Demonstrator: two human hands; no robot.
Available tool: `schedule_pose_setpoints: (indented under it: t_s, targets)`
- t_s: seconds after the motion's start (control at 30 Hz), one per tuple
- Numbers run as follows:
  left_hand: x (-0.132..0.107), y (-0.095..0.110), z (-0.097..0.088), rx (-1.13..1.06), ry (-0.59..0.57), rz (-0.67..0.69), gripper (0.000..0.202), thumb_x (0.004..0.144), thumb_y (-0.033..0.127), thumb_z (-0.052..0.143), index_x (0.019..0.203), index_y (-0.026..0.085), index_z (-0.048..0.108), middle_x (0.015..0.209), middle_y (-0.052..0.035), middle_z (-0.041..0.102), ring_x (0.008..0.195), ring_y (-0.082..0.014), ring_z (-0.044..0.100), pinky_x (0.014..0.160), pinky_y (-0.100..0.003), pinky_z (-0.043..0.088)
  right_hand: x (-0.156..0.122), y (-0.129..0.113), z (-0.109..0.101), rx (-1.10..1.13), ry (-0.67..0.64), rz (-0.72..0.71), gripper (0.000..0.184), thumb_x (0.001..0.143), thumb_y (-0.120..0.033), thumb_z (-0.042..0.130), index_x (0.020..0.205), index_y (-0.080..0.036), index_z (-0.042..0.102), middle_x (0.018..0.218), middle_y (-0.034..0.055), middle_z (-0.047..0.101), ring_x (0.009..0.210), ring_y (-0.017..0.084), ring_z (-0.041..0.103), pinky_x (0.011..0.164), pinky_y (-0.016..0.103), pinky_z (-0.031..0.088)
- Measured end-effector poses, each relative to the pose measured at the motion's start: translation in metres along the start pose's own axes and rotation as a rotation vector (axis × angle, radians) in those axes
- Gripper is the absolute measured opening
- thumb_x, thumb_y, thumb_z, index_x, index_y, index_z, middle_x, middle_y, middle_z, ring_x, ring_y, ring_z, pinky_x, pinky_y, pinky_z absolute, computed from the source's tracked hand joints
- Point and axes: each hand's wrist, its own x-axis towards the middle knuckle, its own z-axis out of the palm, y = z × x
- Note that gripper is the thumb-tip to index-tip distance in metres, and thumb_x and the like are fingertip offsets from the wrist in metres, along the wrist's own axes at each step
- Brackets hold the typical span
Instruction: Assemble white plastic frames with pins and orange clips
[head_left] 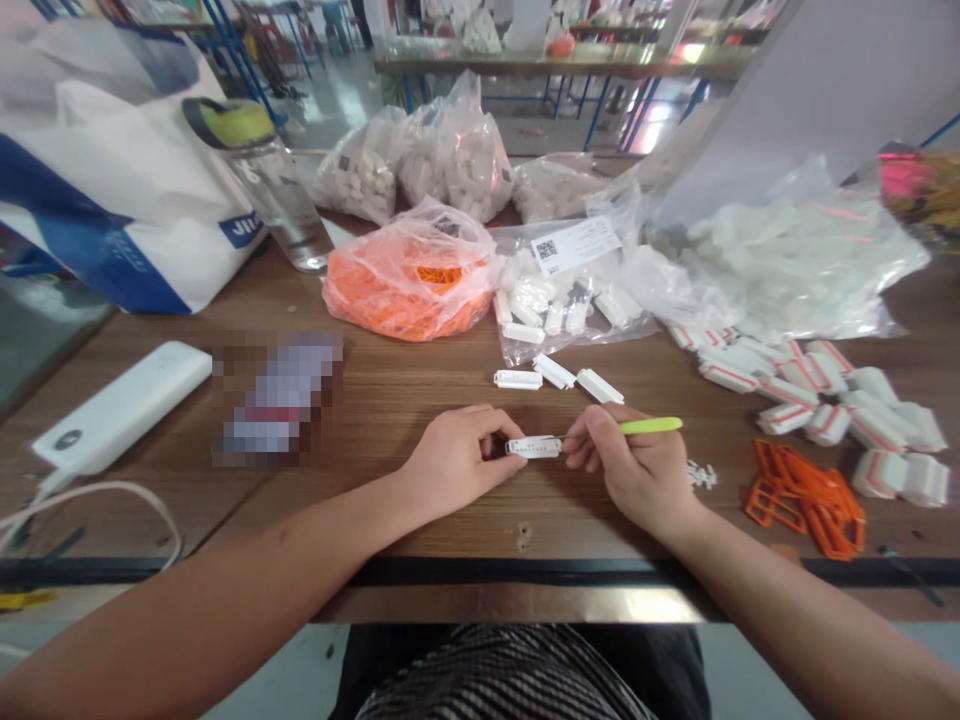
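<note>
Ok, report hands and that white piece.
Left fingers hold white piece. Right fingers grip green-handled tool at piece's right end. Three similar pieces just beyond, not blocking.

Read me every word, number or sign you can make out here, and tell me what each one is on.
"JI", then an unclear letter: white-and-blue bag; its other lettering is blurred.
QR code, print too small to read: white label.
Tiny marks, too small: white piece in the left hand.
Blurred marking: bottle.
</note>
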Motion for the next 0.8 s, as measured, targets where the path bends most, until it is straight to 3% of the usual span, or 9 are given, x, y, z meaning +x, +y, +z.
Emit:
schedule_pose_setpoints:
  t_s: [0.47, 0.63, 0.8]
  targets:
    - [0.0000, -0.0009, 0.0003, 0.000, 0.002, 0.026, 0.010, 0.077, 0.024, 0.069, 0.086, 0.020, 0.070, 0.061, 0.0042, 0.053, 0.055, -0.0101, 0.049, 0.056, -0.023, 0.038, 0.0043, -0.0042, 0.0003, 0.014, -0.036, 0.103, 0.040, 0.097, -0.039, 0.043, 0.069, -0.017, 0.061, 0.059, 0.0022, 0.066, 0.047, 0.010, 0.062, 0.041, 0.019, 0.047]
    - [-0.0004, -0.0030, 0.0016, 0.001, 0.017, 0.037, 0.010, 0.078, 0.025, 0.068, 0.087, 0.021, 0.071, 0.063, 0.0039, 0.054, 0.055, -0.0099, 0.049, 0.057, -0.024, 0.039, 0.0053, -0.0061, -0.0009, -0.009, -0.086, 0.050, 0.040, 0.097, -0.038, 0.043, 0.067, -0.017, 0.062, 0.061, 0.0018, 0.066, 0.047, 0.008, 0.062, 0.043, 0.019, 0.048]
    - [-0.0002, -0.0029, 0.0012, 0.002, 0.009, 0.026, 0.011, 0.077, 0.025, 0.069, 0.087, 0.021, 0.071, 0.064, 0.0037, 0.054, 0.056, -0.0102, 0.050, 0.058, -0.024, 0.039, 0.0022, -0.0046, -0.0015, 0.048, -0.010, 0.040, 0.041, 0.097, -0.039, 0.044, 0.067, -0.017, 0.062, 0.059, 0.0021, 0.066, 0.046, 0.009, 0.061, 0.042, 0.019, 0.048]
